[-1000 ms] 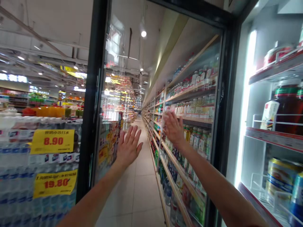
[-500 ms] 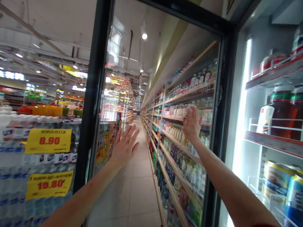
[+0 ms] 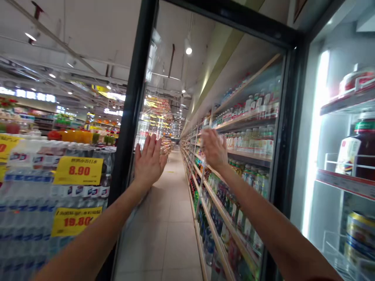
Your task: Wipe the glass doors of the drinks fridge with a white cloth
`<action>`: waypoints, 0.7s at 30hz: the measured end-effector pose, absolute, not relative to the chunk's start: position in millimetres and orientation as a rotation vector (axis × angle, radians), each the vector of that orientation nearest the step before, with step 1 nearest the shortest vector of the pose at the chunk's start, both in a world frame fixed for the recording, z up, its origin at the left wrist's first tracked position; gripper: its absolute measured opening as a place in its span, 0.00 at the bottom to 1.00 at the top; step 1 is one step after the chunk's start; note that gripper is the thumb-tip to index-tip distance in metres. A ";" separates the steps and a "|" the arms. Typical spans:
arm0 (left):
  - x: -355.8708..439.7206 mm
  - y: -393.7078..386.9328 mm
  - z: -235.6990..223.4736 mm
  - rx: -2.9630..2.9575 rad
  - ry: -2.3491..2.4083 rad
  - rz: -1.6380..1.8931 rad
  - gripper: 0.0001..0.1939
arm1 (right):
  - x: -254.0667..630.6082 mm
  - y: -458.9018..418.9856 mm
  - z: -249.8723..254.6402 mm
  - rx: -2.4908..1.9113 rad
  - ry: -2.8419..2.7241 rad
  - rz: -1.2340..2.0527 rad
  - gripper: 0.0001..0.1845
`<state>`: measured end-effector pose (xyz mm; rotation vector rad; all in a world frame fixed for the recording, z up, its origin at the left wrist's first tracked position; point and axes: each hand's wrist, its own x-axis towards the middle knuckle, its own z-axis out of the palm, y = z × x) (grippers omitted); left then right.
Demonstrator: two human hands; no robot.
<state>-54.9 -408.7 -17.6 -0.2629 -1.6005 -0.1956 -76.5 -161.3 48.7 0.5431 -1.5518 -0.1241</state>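
In front of me a cooler's glass door (image 3: 172, 187) stands swung out in its black frame. My left hand (image 3: 149, 160) lies open against the left part of the pane, palm forward, fingers pointing up and thumb apart. Farther right, my right hand (image 3: 215, 150) is raised flat at the pane, its fingers stretched and thumb apart, blurred by motion. A pale smear beside its fingertips is too unclear to name. Through the glass, or mirrored in it, rows of bottles (image 3: 254, 140) line long shelves beside a tiled aisle.
At right is the lit cooler interior, with a wire-edged shelf (image 3: 345, 183), a dark bottle (image 3: 365, 150) and a gold-topped can (image 3: 359, 234). Stacked packs of bottled water (image 3: 26, 210) stand left of the door, with a yellow price sign (image 3: 78, 170) on them.
My right hand has moved left across the pane, closer to my left hand. My left hand sits slightly higher on the glass. The view has shifted a little left.
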 end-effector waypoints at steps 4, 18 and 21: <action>-54.3 -409.6 -16.4 -0.248 -1.613 -0.202 0.31 | -79.0 -150.4 65.7 0.152 -1.477 0.210 0.29; -57.0 -411.5 -16.7 -0.273 -1.601 -0.201 0.30 | -78.7 -140.7 1.9 0.275 -1.525 0.090 0.29; -59.2 -411.8 -16.9 -0.298 -1.600 -0.225 0.30 | -76.4 -145.7 -27.4 0.723 -1.590 -0.247 0.27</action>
